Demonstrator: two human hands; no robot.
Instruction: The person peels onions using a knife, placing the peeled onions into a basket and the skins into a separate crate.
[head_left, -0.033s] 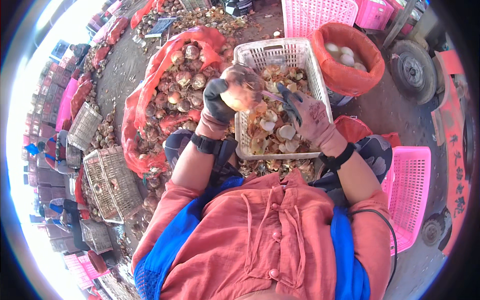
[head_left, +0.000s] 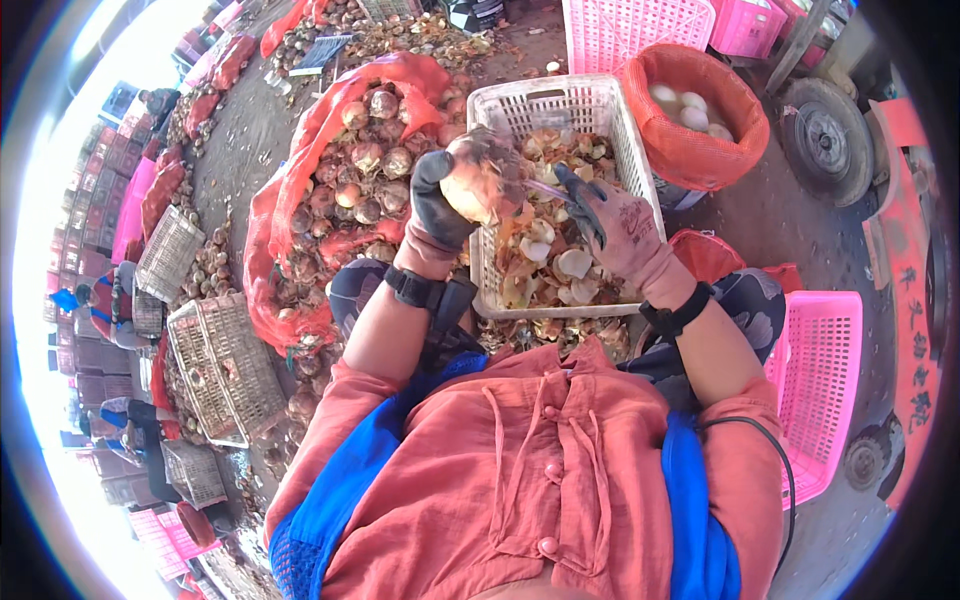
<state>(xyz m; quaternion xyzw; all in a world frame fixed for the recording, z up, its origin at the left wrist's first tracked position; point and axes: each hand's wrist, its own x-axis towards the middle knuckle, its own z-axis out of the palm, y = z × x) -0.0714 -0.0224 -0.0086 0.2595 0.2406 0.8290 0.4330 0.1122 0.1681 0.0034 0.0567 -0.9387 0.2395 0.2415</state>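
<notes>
My left hand (head_left: pixel 440 202), in a dark-palmed work glove, grips a large brown onion (head_left: pixel 484 178) with dry papery skin over the crate. My right hand (head_left: pixel 618 228), in a similar worn glove, is closed round a small slim knife (head_left: pixel 545 189). The knife's thin blade reaches to the onion's right side; its handle is mostly hidden by the fingers. Below both hands stands a pale plastic crate (head_left: pixel 478 268) holding onion peels and pale cut pieces (head_left: pixel 574 264).
Left of the crate lies an open red mesh sack (head_left: pixel 262 262) of unpeeled onions (head_left: pixel 367 158). A red mesh-lined bucket (head_left: pixel 730 165) with peeled onions stands at right. Pink baskets (head_left: pixel 822 390), a wheel (head_left: pixel 826 140) and empty crates (head_left: pixel 225 370) surround me; other people (head_left: pixel 105 305) sit far left.
</notes>
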